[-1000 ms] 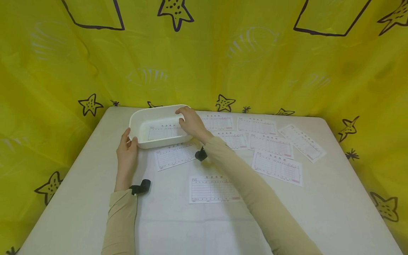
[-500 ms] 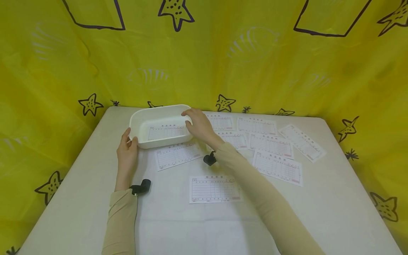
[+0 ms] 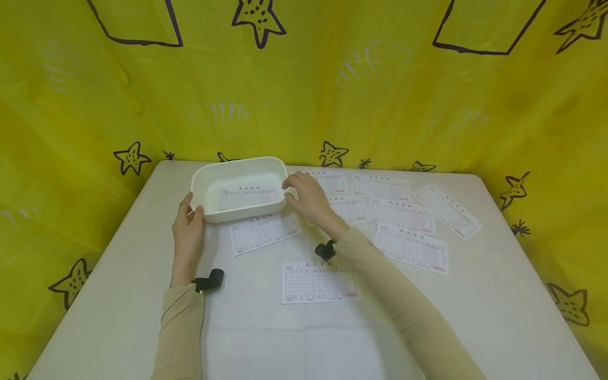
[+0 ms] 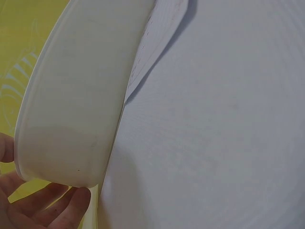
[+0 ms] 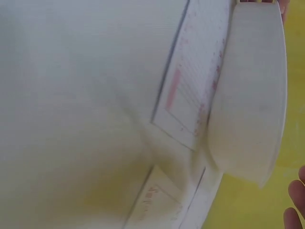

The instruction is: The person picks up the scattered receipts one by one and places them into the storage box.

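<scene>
A white plastic tray with rounded corners stands at the back left of the table, and a printed receipt slip lies flat inside it. My left hand holds the tray's left end; in the left wrist view its fingers curl round the tray's outer wall. Beside the right end, my right hand has bent, relaxed fingers close to the rim. In the right wrist view those fingers are apart from the tray and hold nothing.
One receipt slip lies partly under the tray's front edge. Another slip is nearer the front, and several more, such as this slip, spread over the right side of the white table. A yellow curtain hangs behind.
My right hand has drawn out of the tray over its right rim and moved right, leaving the slip inside uncovered. The left hand keeps its hold on the tray.
</scene>
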The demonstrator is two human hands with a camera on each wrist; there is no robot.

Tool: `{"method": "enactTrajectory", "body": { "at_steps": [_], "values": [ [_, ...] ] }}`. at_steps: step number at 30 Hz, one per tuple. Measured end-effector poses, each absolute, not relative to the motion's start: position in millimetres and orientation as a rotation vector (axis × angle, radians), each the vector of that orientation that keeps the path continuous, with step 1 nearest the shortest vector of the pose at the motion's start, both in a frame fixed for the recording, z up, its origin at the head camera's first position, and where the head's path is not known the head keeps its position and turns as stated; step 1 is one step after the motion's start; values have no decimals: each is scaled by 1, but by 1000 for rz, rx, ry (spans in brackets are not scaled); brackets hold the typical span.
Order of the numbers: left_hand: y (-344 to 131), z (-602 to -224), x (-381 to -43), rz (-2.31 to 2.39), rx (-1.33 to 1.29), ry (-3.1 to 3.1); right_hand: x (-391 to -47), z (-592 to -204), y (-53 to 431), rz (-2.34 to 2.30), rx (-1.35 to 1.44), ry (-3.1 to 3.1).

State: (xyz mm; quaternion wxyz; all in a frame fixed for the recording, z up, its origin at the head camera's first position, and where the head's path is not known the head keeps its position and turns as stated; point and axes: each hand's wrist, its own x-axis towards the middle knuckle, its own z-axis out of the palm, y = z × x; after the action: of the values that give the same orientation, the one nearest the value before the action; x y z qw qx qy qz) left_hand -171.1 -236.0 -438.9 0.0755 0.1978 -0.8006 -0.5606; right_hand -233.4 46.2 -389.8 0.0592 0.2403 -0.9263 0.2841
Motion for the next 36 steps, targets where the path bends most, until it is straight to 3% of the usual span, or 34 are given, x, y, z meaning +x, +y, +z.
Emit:
{"method": "enactTrajectory", "body": {
  "at_steps": [27, 36],
  "values": [
    [-237, -436, -172, -1673, 593, -2401, -220, -422, 55, 859, 805, -2992],
    [-237, -439, -171, -1674, 588, -2415, -222, -434, 54, 606, 970, -3055]
  ]
}}
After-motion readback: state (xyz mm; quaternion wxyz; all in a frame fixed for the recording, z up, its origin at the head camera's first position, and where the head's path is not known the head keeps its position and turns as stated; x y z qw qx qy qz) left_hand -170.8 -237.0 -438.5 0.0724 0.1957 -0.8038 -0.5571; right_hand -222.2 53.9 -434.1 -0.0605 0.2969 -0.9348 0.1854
